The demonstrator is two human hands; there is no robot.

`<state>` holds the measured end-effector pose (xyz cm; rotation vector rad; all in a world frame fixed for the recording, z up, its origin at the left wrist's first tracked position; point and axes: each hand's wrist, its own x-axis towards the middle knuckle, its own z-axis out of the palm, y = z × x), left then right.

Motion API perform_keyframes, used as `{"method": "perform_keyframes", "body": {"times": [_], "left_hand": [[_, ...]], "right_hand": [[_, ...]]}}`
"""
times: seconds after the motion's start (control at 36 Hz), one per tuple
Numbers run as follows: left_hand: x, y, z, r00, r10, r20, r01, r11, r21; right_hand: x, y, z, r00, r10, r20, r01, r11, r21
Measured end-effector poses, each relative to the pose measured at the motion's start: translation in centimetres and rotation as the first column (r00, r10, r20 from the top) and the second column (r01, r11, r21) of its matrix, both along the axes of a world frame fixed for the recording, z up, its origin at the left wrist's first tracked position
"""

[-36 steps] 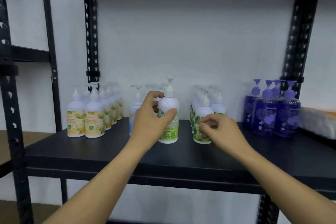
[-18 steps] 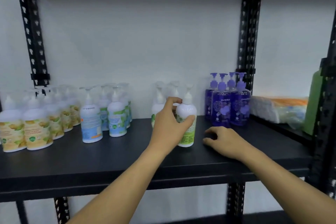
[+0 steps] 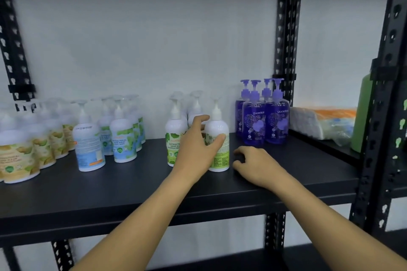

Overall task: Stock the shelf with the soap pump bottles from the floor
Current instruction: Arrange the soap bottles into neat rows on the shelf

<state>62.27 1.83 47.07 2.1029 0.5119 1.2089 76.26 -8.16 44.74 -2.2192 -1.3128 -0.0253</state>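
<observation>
The left hand (image 3: 196,149) grips a white soap bottle with a green label (image 3: 218,138) — thumb and fingers curled round its body — standing upright on the black shelf (image 3: 132,193). The right hand (image 3: 257,165) rests just beside it on the shelf, fingers loosely curled, holding nothing.

Front strip: bare shelf (image 3: 132,191) along the whole front edge.
Middle gap: open lane between blue-label bottles (image 3: 123,138) and green-label bottles (image 3: 176,138).
Right: purple bottles (image 3: 264,121) block the back corner.
</observation>
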Motion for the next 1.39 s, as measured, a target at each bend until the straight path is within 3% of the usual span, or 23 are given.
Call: {"method": "perform_keyframes", "body": {"times": [0.17,0.36,0.47,0.58,0.72,0.89,1.14,1.39], "left_hand": [[-4.1,0.5,0.3,0.996,0.084,-0.027,-0.081,0.992,0.094],[-8.2,3.3,-0.2,0.955,0.277,-0.102,-0.252,0.945,0.209],[-9.5,4.7,-0.8,0.887,0.387,-0.254,-0.312,0.905,0.290],[-9.9,5.9,-1.9,0.732,0.438,-0.522,-0.315,0.897,0.310],[-9.4,6.5,-2.2,0.601,0.364,-0.712,-0.257,0.931,0.260],[-8.8,6.8,-2.3,0.402,0.336,-0.852,-0.238,0.937,0.257],[-8.9,6.4,-2.2,0.352,0.316,-0.881,-0.236,0.941,0.243],[-9.0,6.4,-2.0,0.353,0.315,-0.881,-0.237,0.941,0.242]], "right_hand": [[-0.6,-0.4,0.1,1.000,0.001,0.003,-0.002,0.978,0.209],[-2.4,-0.1,0.5,0.992,0.090,-0.088,-0.035,0.869,0.493],[-4.2,1.0,0.9,0.989,0.100,-0.106,-0.022,0.821,0.571],[-5.4,2.2,1.3,0.998,-0.002,-0.070,0.042,0.811,0.583],[-5.4,3.1,1.8,0.996,-0.075,-0.040,0.085,0.836,0.542],[-3.9,3.5,2.0,0.967,0.187,-0.176,-0.054,0.819,0.572],[-1.8,4.1,2.0,0.876,0.378,-0.300,-0.194,0.845,0.498],[-3.1,4.2,2.5,0.975,0.174,-0.139,-0.061,0.808,0.586]]}}
